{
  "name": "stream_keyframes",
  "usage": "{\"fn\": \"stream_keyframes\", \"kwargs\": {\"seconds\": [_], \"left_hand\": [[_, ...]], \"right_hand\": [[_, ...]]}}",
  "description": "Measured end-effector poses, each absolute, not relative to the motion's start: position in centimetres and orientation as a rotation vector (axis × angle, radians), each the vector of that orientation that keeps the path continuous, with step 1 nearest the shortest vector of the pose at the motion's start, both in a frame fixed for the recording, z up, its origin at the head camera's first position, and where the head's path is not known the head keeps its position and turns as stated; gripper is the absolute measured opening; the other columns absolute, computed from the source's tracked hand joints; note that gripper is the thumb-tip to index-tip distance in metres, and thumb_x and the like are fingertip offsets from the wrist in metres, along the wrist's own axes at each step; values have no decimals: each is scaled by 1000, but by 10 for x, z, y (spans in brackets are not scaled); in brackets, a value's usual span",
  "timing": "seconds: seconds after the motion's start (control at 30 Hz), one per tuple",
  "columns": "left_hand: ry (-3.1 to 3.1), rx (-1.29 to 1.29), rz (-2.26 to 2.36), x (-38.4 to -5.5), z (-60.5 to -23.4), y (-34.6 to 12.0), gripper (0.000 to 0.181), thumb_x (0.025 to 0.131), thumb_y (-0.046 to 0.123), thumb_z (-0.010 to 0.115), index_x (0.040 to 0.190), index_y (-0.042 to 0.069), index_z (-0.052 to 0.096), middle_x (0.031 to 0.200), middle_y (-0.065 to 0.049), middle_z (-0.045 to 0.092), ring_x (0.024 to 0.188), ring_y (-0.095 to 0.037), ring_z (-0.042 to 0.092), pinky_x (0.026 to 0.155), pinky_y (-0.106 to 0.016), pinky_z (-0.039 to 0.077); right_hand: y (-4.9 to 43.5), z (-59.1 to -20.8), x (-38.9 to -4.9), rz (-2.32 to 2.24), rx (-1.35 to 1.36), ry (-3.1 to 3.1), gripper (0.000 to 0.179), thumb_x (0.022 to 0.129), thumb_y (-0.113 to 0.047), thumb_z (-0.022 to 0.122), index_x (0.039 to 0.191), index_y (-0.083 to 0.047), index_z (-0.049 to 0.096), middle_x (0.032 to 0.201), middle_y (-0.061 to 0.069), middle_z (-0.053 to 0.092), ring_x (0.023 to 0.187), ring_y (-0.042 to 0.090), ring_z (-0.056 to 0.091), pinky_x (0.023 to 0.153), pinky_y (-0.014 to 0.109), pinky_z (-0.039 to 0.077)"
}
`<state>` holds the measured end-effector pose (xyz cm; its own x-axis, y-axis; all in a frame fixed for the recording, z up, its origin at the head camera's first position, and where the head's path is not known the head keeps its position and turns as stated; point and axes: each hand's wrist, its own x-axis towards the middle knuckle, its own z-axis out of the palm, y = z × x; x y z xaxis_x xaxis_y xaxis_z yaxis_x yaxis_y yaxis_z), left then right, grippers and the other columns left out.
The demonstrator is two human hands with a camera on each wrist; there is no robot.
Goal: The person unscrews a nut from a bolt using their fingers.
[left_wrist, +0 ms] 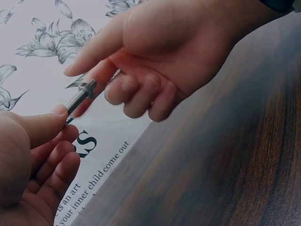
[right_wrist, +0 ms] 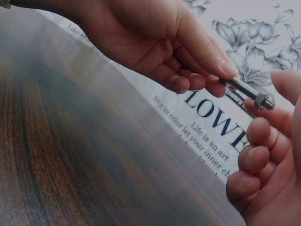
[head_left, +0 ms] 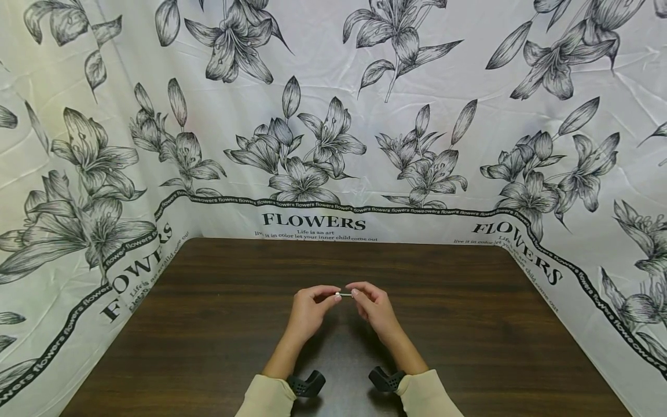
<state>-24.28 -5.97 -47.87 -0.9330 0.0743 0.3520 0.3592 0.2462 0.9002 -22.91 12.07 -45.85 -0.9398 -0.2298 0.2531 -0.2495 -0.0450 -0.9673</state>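
Between thumb and forefinger my left hand pinches a silver threaded bolt, which lies roughly level above the table. A hex nut sits on the bolt near its free end, a little of the thread showing past it. My right hand is at that end. Its thumb stands apart from the nut, and its forefinger lies close behind; whether it touches the metal I cannot tell. The other right fingers are loosely curled in the left wrist view. The left fingertips hide the bolt's other end.
Below the hands is a dark brown wooden table. White cloth with black flower drawings and lettering hangs behind it and along both sides. Each wrist carries a black device near a pale yellow sleeve.
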Motion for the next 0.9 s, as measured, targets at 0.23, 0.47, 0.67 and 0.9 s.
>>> {"fn": "stream_keyframes", "kwargs": {"seconds": [0.23,0.47,0.67,0.9], "left_hand": [[-2278,-427,-1744,-243,-479,-58,13,83,9,77,95,5,77,85,1,72,75,-13,64,68,-26,53],[-2280,-438,-1750,-243,-478,-57,15,83,9,77,96,2,76,85,1,72,76,-13,64,68,-26,53],[-2284,-441,-1753,-243,-480,-57,14,83,9,77,96,3,76,85,1,72,75,-13,64,67,-26,53],[-2289,-416,-1754,-243,-479,-58,14,83,8,77,96,3,76,85,1,72,76,-13,64,68,-26,53]], "right_hand": [[120,-460,-230,2139,507,-2247,28,102,-9,48,100,14,64,55,16,42,46,10,38,44,20,31],[121,-459,-230,2112,478,-2306,37,103,-14,47,87,15,62,50,3,40,43,5,33,43,20,27],[120,-460,-230,2136,474,-2304,37,103,-14,48,84,15,62,52,2,40,44,6,33,43,20,28],[120,-461,-231,2161,493,-2279,33,102,-10,50,90,19,59,52,2,40,44,5,34,43,20,28]]}}
